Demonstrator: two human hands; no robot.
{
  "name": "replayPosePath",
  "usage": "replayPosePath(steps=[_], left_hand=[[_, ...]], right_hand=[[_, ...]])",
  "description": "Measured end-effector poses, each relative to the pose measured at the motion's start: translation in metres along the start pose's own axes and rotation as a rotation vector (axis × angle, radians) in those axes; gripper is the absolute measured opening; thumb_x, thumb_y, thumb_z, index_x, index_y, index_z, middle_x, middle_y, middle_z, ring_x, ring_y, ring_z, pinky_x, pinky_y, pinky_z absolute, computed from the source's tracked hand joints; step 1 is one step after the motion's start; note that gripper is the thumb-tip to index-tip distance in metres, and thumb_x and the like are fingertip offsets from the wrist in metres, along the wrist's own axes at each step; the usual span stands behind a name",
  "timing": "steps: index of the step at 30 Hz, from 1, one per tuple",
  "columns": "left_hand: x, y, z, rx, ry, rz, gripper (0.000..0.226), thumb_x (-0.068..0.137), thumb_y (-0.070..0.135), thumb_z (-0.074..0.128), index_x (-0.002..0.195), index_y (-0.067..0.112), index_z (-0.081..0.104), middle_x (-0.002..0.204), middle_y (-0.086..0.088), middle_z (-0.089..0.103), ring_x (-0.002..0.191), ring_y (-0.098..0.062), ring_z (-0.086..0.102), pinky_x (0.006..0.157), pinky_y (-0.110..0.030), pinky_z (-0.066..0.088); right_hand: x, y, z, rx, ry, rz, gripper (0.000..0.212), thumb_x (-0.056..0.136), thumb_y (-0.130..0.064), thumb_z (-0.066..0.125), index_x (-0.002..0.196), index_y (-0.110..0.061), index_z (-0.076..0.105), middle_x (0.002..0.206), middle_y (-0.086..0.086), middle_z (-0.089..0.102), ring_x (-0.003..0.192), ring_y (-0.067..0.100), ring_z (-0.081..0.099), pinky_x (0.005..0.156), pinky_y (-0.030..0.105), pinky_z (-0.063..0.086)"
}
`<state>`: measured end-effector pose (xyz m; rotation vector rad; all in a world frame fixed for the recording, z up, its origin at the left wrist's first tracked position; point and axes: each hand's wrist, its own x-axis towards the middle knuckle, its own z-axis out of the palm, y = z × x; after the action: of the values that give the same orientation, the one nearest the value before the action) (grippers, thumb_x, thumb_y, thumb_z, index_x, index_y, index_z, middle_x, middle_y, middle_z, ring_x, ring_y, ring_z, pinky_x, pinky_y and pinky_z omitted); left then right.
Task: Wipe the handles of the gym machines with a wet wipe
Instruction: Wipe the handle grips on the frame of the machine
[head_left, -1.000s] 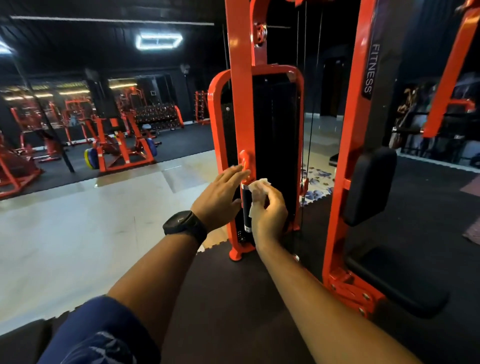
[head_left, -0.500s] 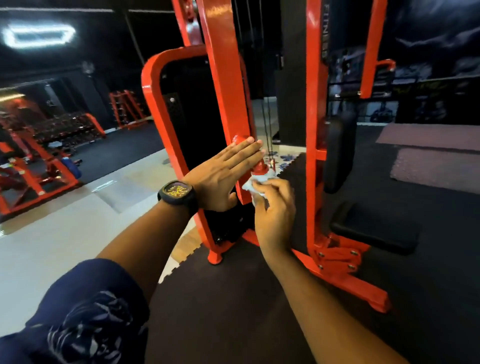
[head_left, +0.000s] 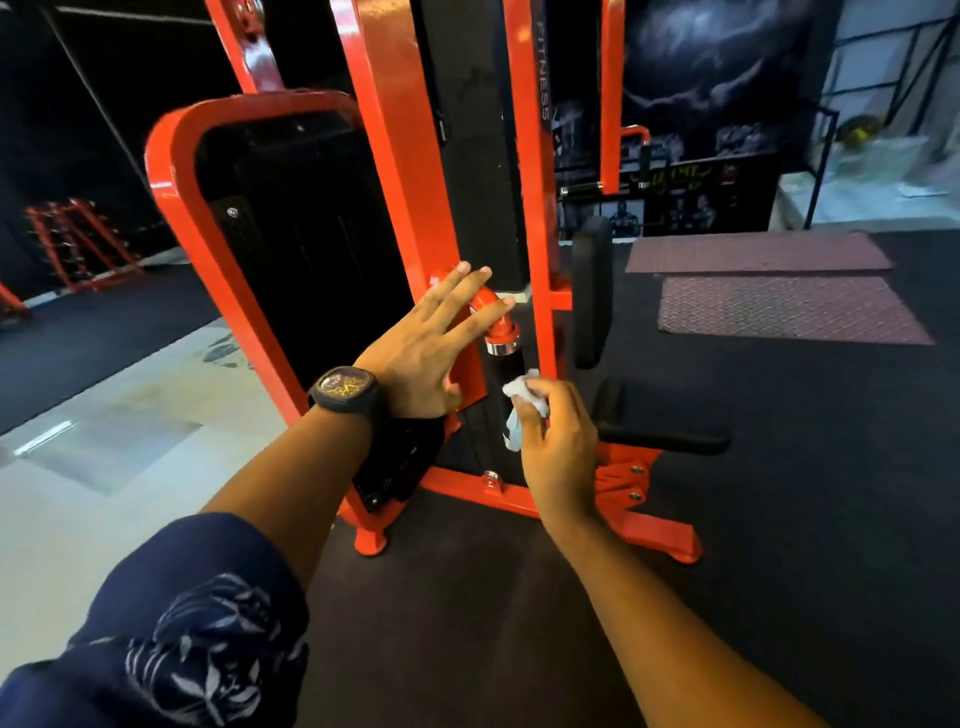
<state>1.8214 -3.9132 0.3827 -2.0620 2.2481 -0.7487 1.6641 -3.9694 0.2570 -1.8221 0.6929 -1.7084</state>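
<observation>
An orange gym machine (head_left: 171, 171) stands in front of me on dark matting. Its handle (head_left: 505, 366) hangs down from an orange elbow, with a chrome collar and a black grip below. My left hand (head_left: 426, 345), a black watch on its wrist, rests with straight spread fingers on the orange elbow above the grip. My right hand (head_left: 558, 431) pinches a crumpled white wet wipe (head_left: 524, 397) and holds it against the black grip, just below the collar. The lower part of the grip is hidden behind my right hand.
A black back pad (head_left: 592, 296) and seat (head_left: 670, 426) sit right of the handle. The machine's orange base foot (head_left: 670, 540) lies on the mat. Two reddish mats (head_left: 769, 306) lie at the right. Orange racks (head_left: 78, 244) stand far left beyond a pale floor strip.
My view has swung left-to-right around the machine and closer. My right hand with the wipe has slid down from the top of the handle onto the black grip. My left hand stays on the orange elbow.
</observation>
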Motion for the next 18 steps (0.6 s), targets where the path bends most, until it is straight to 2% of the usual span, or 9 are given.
replayPosePath(steps=[3,5,7,9,11,13,18], left_hand=[[0.006,0.004,0.006,0.024,0.042,-0.004,0.122,0.064,0.028,0.085,0.158,0.024,0.007,0.165,-0.015,0.0,0.153,-0.035,-0.007,0.121,-0.045,0.004],[0.01,0.008,0.01,0.008,0.071,-0.006,0.122,0.063,0.029,0.085,0.157,0.023,0.008,0.165,-0.016,0.001,0.153,-0.036,-0.006,0.12,-0.045,0.007],[0.013,0.013,0.014,-0.007,0.103,-0.014,0.121,0.063,0.03,0.084,0.157,0.022,0.009,0.165,-0.016,0.002,0.153,-0.036,-0.007,0.12,-0.047,0.018],[0.016,0.015,0.018,-0.025,0.117,-0.019,0.12,0.063,0.031,0.082,0.157,0.023,0.009,0.165,-0.016,0.004,0.153,-0.035,-0.006,0.115,-0.052,0.031],[0.019,0.015,0.02,-0.044,0.138,-0.017,0.119,0.063,0.03,0.083,0.157,0.022,0.01,0.165,-0.016,0.006,0.153,-0.037,-0.004,0.115,-0.054,0.03],[0.021,0.014,0.022,-0.051,0.171,0.011,0.116,0.063,0.028,0.082,0.156,0.02,0.014,0.163,-0.018,0.01,0.152,-0.04,0.0,0.117,-0.054,0.025],[0.026,0.003,0.033,-0.054,0.286,0.11,0.107,0.058,0.025,0.074,0.153,0.013,0.027,0.158,-0.023,0.022,0.149,-0.045,0.012,0.124,-0.051,0.014]], right_hand=[[0.022,-0.01,0.004,0.015,0.05,-0.111,0.011,0.096,-0.012,0.062,0.106,-0.011,0.065,0.105,0.002,0.065,0.099,0.011,0.06,0.089,0.012,0.043],[0.022,0.002,0.004,-0.063,0.032,-0.153,0.008,0.096,-0.013,0.062,0.1,-0.009,0.068,0.1,0.006,0.064,0.096,0.016,0.06,0.086,0.025,0.05],[0.005,0.017,0.002,-0.149,0.019,-0.133,0.008,0.094,-0.011,0.063,0.094,-0.007,0.07,0.093,0.007,0.064,0.091,0.021,0.057,0.078,0.038,0.052],[-0.002,0.02,0.002,-0.184,0.034,-0.169,0.009,0.093,-0.012,0.061,0.093,-0.009,0.07,0.092,0.007,0.064,0.094,0.021,0.055,0.081,0.035,0.051],[0.014,0.009,0.006,-0.169,0.059,-0.206,0.015,0.096,-0.018,0.059,0.095,-0.008,0.07,0.093,0.008,0.063,0.095,0.02,0.054,0.084,0.026,0.046],[0.028,0.006,0.01,-0.199,0.085,-0.247,0.025,0.101,-0.026,0.054,0.096,-0.008,0.07,0.093,0.008,0.061,0.093,0.02,0.054,0.082,0.024,0.045],[-0.001,0.024,0.016,-0.18,0.111,-0.132,0.018,0.096,-0.014,0.06,0.091,0.0,0.07,0.097,0.01,0.057,0.092,0.023,0.059,0.082,0.034,0.052]])
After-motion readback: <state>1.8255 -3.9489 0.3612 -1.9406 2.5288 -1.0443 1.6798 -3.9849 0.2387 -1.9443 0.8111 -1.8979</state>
